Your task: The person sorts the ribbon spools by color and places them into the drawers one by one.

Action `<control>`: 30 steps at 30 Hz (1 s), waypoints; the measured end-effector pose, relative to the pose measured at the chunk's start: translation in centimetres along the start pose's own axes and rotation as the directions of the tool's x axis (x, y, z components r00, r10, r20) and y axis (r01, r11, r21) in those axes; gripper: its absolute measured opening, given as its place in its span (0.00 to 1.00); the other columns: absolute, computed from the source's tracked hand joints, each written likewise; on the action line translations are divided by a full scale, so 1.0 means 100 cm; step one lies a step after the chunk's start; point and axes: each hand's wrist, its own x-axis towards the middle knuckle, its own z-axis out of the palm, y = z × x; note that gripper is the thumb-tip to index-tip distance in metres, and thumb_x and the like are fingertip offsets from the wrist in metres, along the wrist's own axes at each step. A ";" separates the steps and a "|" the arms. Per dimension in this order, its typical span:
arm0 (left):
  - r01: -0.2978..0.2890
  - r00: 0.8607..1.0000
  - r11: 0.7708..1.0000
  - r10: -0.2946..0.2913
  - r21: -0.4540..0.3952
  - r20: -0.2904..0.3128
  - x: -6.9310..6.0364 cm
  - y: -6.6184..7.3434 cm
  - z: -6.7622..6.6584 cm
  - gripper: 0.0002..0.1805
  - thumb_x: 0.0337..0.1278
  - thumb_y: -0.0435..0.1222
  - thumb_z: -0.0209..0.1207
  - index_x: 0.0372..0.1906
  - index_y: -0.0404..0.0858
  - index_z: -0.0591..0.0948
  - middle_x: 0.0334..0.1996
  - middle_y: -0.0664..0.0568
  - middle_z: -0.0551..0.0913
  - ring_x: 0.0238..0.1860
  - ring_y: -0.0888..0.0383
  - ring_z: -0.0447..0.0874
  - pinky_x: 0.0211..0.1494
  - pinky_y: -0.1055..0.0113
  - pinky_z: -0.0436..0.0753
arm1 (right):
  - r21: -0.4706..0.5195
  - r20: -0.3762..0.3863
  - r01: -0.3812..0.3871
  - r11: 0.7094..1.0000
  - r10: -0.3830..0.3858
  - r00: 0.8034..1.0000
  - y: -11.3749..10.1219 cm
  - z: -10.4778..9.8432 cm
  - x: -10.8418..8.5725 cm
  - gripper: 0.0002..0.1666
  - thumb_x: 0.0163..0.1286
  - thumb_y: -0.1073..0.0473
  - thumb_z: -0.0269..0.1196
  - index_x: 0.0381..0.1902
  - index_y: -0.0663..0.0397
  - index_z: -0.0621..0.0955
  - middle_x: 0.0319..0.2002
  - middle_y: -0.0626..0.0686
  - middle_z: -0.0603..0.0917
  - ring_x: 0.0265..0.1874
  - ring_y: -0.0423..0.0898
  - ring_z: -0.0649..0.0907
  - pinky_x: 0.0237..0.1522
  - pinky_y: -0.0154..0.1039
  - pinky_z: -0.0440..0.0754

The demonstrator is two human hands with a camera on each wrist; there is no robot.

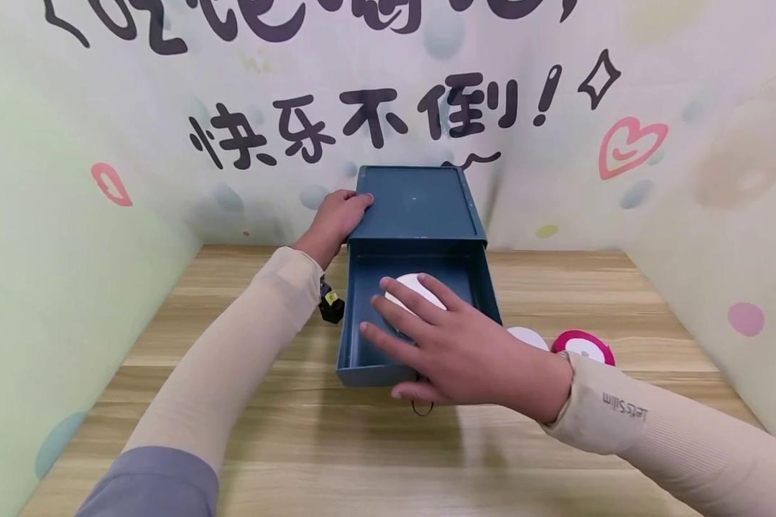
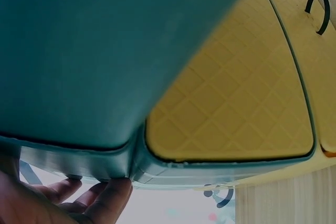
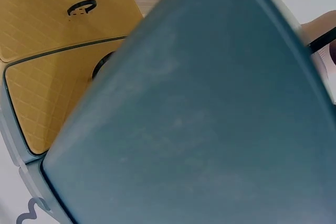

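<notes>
A small blue drawer cabinet (image 1: 414, 201) stands on the table, its top drawer (image 1: 368, 373) pulled out toward me. My left hand (image 1: 339, 219) grips the cabinet's upper left edge, thumb on top; its fingertips touch the side in the left wrist view. Inside the drawer a white round disc (image 1: 404, 294) shows partly behind my right hand (image 1: 465, 352). That hand is over the drawer, fingers spread and fairly straight above the disc; whether they touch it I cannot tell. A thin black loop pull (image 1: 422, 409) hangs at the drawer's front.
To the right of the cabinet lie a white disc (image 1: 528, 337) and a pink-rimmed white spool (image 1: 582, 347), partly behind my right arm. Yellow lower drawer fronts (image 2: 231, 87) with black loops appear below the blue drawer. A printed cloth wall (image 1: 524, 187) borders the wooden table (image 1: 284, 438).
</notes>
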 end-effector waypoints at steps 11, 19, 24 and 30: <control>-0.001 1.000 1.000 0.001 0.009 -0.001 -0.001 0.000 -0.001 0.32 0.73 0.51 0.50 0.73 0.39 0.66 0.67 0.45 0.72 0.61 0.49 0.75 0.64 0.54 0.74 | 0.056 0.053 -0.090 0.994 0.087 0.995 0.000 0.000 0.002 0.44 0.73 0.29 0.46 0.77 0.47 0.63 0.75 0.59 0.61 0.76 0.60 0.50 0.72 0.60 0.51; -0.001 1.000 1.000 0.001 0.008 0.000 -0.001 0.000 -0.001 0.31 0.74 0.50 0.49 0.73 0.38 0.67 0.66 0.44 0.72 0.60 0.49 0.76 0.64 0.54 0.74 | 0.060 0.075 -0.119 0.991 0.115 0.991 0.002 0.000 0.003 0.44 0.72 0.27 0.46 0.77 0.45 0.64 0.75 0.58 0.61 0.76 0.59 0.49 0.72 0.60 0.51; -0.001 1.000 1.000 0.001 0.006 0.005 -0.001 0.000 -0.001 0.31 0.74 0.50 0.49 0.73 0.38 0.66 0.67 0.44 0.72 0.61 0.49 0.75 0.64 0.55 0.74 | 0.060 0.088 -0.140 0.988 0.135 0.987 0.003 0.000 0.004 0.44 0.72 0.26 0.45 0.76 0.44 0.64 0.75 0.58 0.61 0.77 0.59 0.48 0.72 0.61 0.51; -0.001 1.000 1.000 0.001 0.011 0.003 -0.002 0.001 -0.001 0.32 0.74 0.51 0.49 0.73 0.38 0.66 0.67 0.43 0.72 0.62 0.49 0.75 0.65 0.54 0.73 | 0.046 0.065 -0.159 0.986 0.155 0.986 0.007 0.000 0.006 0.44 0.72 0.27 0.46 0.76 0.45 0.64 0.75 0.59 0.61 0.77 0.59 0.48 0.72 0.61 0.51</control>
